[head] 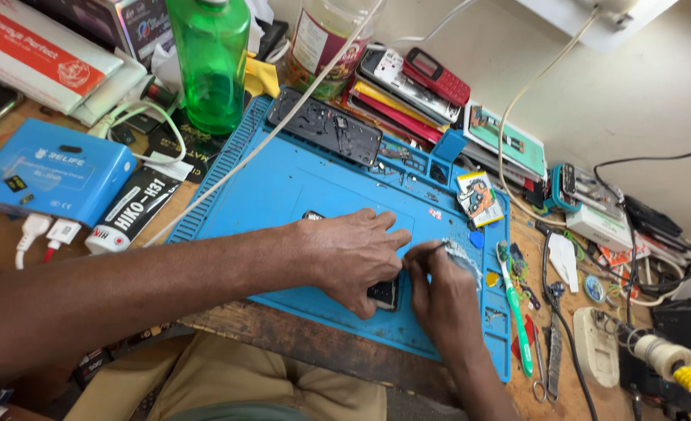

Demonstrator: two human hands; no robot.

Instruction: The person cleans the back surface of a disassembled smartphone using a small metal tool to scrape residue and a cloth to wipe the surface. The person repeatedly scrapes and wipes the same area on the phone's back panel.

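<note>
Head view: left hand (357,253) presses phone (383,294) flat; right hand (439,292) pinches tool (427,248) beside it.

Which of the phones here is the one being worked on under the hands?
The dark phone flat on the blue mat, pinned under the left hand. The red phone lies untouched atop the stack behind.

Two hands, the left hand (353,253) and the right hand (439,292), rest over one small dark phone (382,294) on one blue work mat (283,187). The counter (299,335) also carries one green bottle (209,62), one clear jar (322,39), one red phone (437,76) and one blue box (49,175). Beside the mat lie one green toothbrush (515,308), one black-and-white tube (131,210) and one pair of tweezers (554,357).
</note>
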